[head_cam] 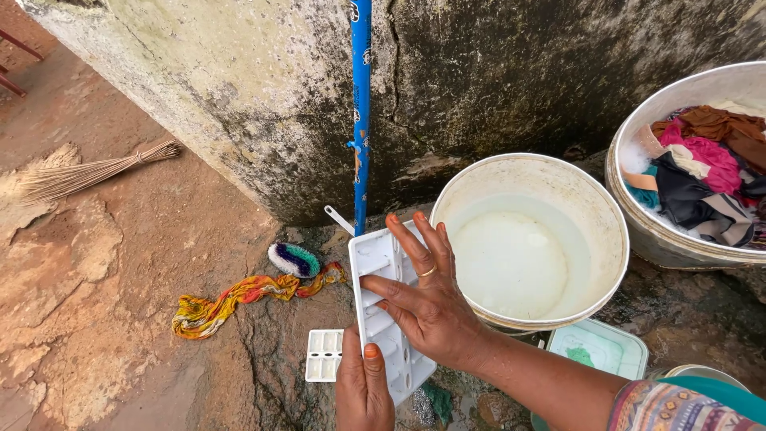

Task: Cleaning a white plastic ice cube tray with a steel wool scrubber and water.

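Note:
A white ice-cube tray (381, 263) stands tilted on end in front of me, its hollow side facing me. My right hand (427, 307) reaches in from the right and lies flat across the tray, fingers spread, with a ring on one finger. My left hand (363, 391) grips the tray's lower end from below, thumb pressed on its face. A smaller white tray (323, 355) lies on the wet ground just left of my left hand.
A white bucket (594, 203) of water stands to the right, and a metal basin (638, 231) of wet clothes sits beyond it. A blue pipe (361, 120) runs down the stained wall. On the ground lie a scrub brush (294, 259), a twisted colourful cloth (239, 294), a broom (88, 174) and a pale green container (602, 347).

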